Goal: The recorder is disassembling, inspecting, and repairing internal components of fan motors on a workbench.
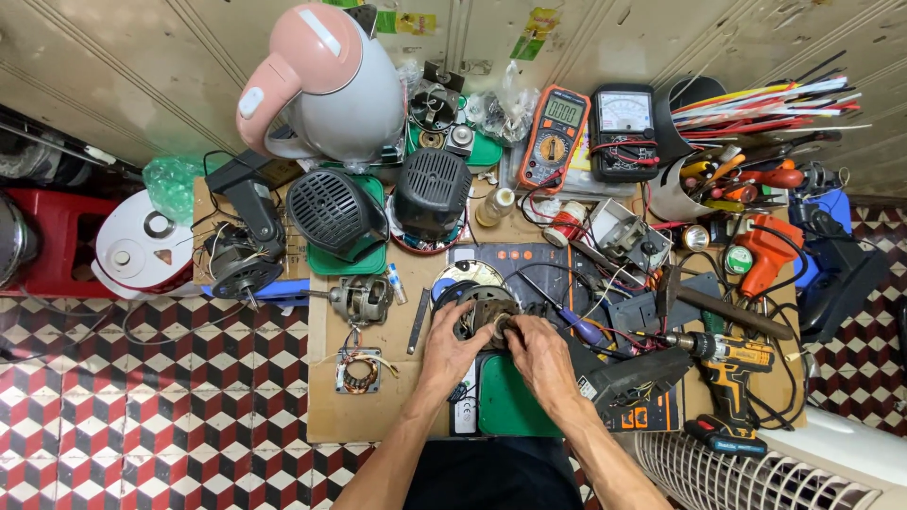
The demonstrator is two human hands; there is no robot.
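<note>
Both hands cupped round the motor [484, 316] at bench centre, left hand [452, 337] bracing its rim at nine o'clock, right hand [535, 348] pinching the shaft end at three, drill [732, 364] lying farther right.

Both bare forearms reach forward, left hand [452, 342] and right hand [537, 351] close together, fingers curled downward
</note>
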